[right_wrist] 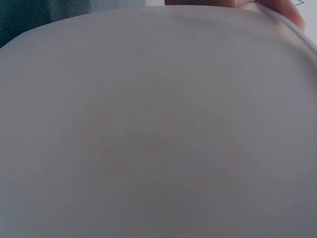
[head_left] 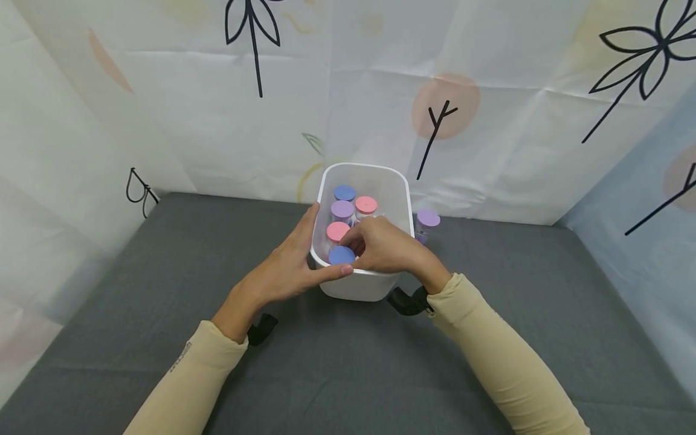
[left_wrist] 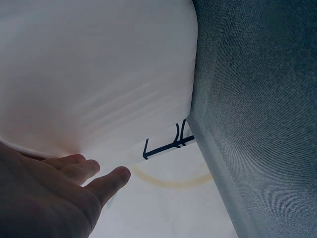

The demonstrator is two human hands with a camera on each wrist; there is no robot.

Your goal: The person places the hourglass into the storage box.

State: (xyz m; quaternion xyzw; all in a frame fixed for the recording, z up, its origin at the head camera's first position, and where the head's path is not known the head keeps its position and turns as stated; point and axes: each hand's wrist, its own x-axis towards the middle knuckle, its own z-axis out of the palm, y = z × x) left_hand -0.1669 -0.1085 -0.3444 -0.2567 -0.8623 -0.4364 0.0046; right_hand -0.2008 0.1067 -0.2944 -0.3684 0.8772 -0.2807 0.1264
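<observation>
A white plastic bin [head_left: 356,287] stands near the back of the table, holding several small clear jars with coloured lids. My left hand [head_left: 288,266] lies along its left wall, with the thumb stretched over the front rim. In the left wrist view, the left fingers [left_wrist: 111,184] touch the outer wall, nearly straight. Reaching inside over the front right rim, my right hand [head_left: 388,244] pinches the front blue-lidded jar [head_left: 341,255] at its side; the fingertips are partly hidden. Behind that jar are a pink-lidded jar [head_left: 338,231] and a purple-lidded jar [head_left: 342,210].
Further back in the bin are another blue-lidded jar [head_left: 345,193] and another pink-lidded jar [head_left: 366,205]. Outside, close to the bin's right wall, stands a purple-lidded jar [head_left: 428,219]. Grey cloth covers the table [head_left: 326,374]. A printed curtain [head_left: 370,109] hangs behind it.
</observation>
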